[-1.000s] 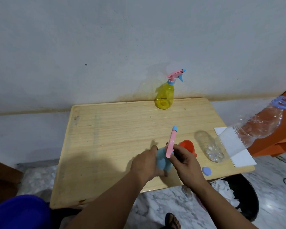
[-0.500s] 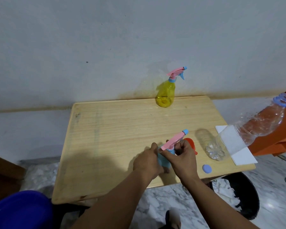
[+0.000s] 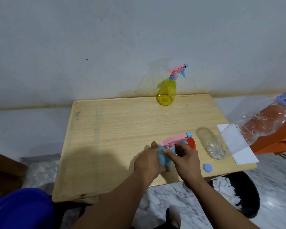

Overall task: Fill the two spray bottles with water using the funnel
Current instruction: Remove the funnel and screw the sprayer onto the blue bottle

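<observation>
A blue spray bottle (image 3: 163, 157) stands near the table's front edge, its pink spray head (image 3: 174, 139) sitting on the neck and pointing right. My left hand (image 3: 147, 161) grips the bottle's body. My right hand (image 3: 182, 157) pinches the collar under the spray head. An orange funnel (image 3: 192, 142) lies just behind my right hand, partly hidden. A yellow spray bottle (image 3: 167, 93) with its pink head on stands at the table's back edge. A clear plastic water bottle (image 3: 248, 131) stands at the right, uncapped, and its blue cap (image 3: 207, 167) lies near the front edge.
The wooden table (image 3: 116, 138) stands against a grey wall. White paper (image 3: 241, 154) lies under the water bottle at the right edge. A black bin (image 3: 244, 195) sits on the floor at right, a blue tub (image 3: 20, 209) at bottom left.
The pink spray head has swung from upright to level, pointing right, and now sits on the blue bottle's neck. My right hand has shifted down to the collar.
</observation>
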